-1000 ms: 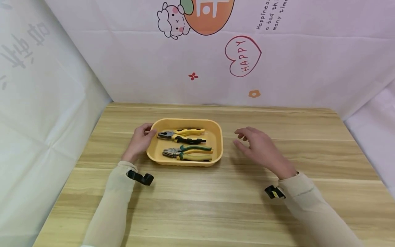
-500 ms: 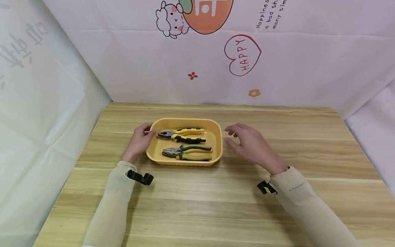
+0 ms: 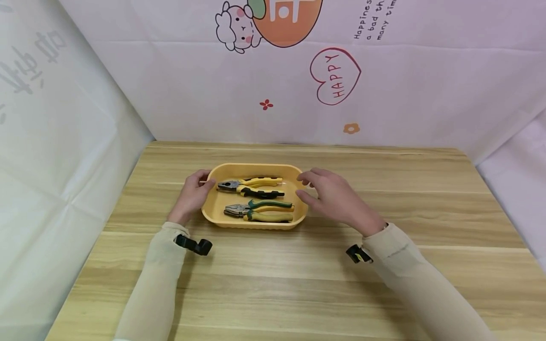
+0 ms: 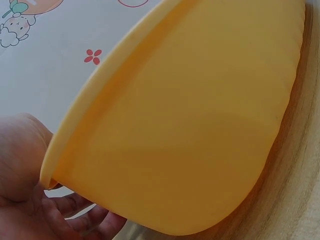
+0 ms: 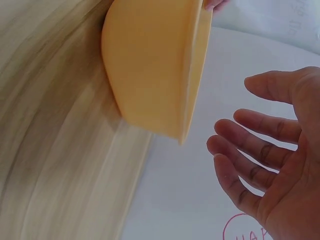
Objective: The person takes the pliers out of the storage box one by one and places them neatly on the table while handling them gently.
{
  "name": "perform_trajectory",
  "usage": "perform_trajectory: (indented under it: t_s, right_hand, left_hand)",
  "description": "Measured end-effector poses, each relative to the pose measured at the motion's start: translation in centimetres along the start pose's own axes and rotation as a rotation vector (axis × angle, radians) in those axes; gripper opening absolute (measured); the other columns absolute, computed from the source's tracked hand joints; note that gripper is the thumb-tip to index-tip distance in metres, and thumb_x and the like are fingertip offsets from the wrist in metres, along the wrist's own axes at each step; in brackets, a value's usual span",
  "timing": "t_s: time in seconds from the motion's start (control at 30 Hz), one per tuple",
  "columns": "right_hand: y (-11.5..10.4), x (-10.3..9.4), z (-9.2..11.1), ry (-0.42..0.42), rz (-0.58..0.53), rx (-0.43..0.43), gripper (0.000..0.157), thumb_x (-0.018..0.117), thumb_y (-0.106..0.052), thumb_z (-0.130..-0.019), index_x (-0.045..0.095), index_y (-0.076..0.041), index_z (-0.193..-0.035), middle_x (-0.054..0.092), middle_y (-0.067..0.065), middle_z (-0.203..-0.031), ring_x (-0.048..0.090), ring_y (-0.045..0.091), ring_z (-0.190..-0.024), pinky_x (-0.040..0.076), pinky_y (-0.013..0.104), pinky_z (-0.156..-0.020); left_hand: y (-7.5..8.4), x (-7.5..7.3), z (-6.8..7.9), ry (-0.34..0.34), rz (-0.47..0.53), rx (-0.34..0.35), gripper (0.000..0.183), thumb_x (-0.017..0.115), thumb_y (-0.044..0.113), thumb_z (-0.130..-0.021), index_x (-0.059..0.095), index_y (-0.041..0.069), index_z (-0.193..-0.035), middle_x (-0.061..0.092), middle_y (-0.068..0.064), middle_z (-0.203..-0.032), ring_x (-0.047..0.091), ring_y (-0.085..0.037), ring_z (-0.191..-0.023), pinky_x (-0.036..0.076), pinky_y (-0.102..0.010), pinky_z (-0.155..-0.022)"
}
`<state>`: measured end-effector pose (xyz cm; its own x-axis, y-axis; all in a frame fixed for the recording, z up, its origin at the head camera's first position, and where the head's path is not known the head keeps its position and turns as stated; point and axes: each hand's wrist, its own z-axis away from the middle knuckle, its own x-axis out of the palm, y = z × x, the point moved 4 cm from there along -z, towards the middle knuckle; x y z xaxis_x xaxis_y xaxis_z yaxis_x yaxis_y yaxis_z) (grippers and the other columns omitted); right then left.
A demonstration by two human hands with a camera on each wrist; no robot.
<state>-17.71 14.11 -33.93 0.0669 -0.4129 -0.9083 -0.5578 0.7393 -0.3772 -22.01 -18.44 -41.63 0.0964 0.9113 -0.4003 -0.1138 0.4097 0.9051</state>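
Note:
A yellow plastic tray (image 3: 256, 226) sits on the table with two pairs of combination pliers lying in it. The rear pliers (image 3: 261, 193) have black-and-yellow handles; the front pliers (image 3: 268, 217) have green-and-yellow ones. Both point their metal noses left. My left hand (image 3: 192, 196) holds the tray's left end, thumb at the rim and fingers against the outside of the wall, as the left wrist view also shows. My right hand (image 3: 334, 196) hovers by the right end, its fingertips overlapping that rim in the head view. In the right wrist view its relaxed fingers (image 5: 260, 150) hold nothing.
The wooden table (image 3: 273, 284) stretches out around the tray. A white printed cloth (image 3: 192, 94) hangs behind its back edge, and another white cloth (image 3: 72, 166) rises along the left side. A small black wrist camera (image 3: 204, 246) sticks out below the left cuff.
My right hand has moved left, from beside the tray to its right rim. The left hand stays on the left end, and the tray and pliers keep their places.

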Motion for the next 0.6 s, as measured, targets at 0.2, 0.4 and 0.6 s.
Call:
perform_trajectory:
  t_s: [0.2,0.4,0.6]
  right_hand:
    - [-0.8,0.3,-0.8,-0.027,0.009,-0.034,0.033,0.071,-0.024,-0.097,0.068,-0.002,-0.122,0.069,0.010,-0.107,0.066,0.027,-0.096,0.054,0.044,-0.082]
    - [-1.4,0.7,-1.6,-0.085,0.020,-0.031,0.036,0.072,-0.025,-0.096,0.067,-0.003,-0.124,0.069,0.010,-0.110,0.065,0.026,-0.096,0.054,0.043,-0.083]
    - [-2.1,1.3,-2.4,-0.135,0.023,-0.038,0.037,0.073,-0.028,-0.096,0.068,-0.004,-0.123,0.069,0.010,-0.113,0.065,0.024,-0.097,0.055,0.042,-0.086]
  left_hand:
    - [0.1,-0.1,0.2,-0.007,0.009,-0.003,0.040,0.045,0.013,-0.109,0.047,-0.004,-0.146,0.051,-0.025,-0.130,0.054,-0.036,-0.114,0.052,-0.044,-0.094]
    - [0.2,0.0,0.2,-0.005,0.007,-0.015,0.040,0.046,0.013,-0.109,0.048,-0.003,-0.145,0.050,-0.024,-0.132,0.054,-0.035,-0.115,0.051,-0.045,-0.095]
    - [0.1,-0.1,0.1,-0.009,0.006,-0.011,0.040,0.046,0.012,-0.109,0.047,-0.004,-0.145,0.050,-0.025,-0.132,0.054,-0.036,-0.115,0.052,-0.045,-0.095]
